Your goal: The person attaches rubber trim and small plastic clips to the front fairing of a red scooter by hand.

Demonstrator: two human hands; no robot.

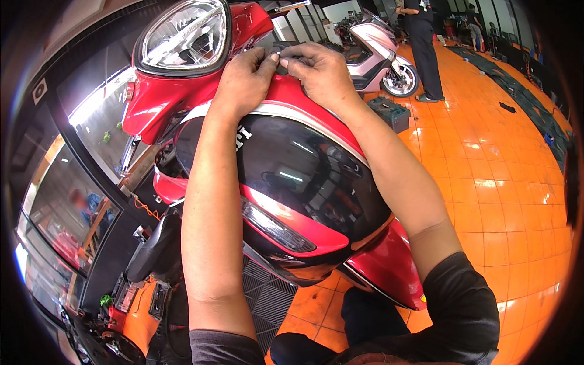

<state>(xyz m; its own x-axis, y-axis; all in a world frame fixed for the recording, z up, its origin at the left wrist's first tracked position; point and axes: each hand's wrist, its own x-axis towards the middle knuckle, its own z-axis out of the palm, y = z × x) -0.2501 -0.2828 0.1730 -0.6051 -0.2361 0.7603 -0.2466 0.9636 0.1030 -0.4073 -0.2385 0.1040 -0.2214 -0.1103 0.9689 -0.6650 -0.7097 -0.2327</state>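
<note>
Brt light glares off flr (508,204), edges warped.

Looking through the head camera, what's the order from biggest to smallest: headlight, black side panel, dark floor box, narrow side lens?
1. Black side panel
2. Headlight
3. Narrow side lens and dark floor box: too close to rank.

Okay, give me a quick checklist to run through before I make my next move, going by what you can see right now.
1. Left hand and right hand together at the upper part of the red scooter: ok.
2. Grip on anything between the fingertips: cannot tell, the fingers hide it.
3. Headlight clear of both hands: ok, it sits left of them.
4. Dark box clear of the hands: ok, it stands on the orange floor.
5. Bystander clear of the hands: ok, standing well apart.
</note>
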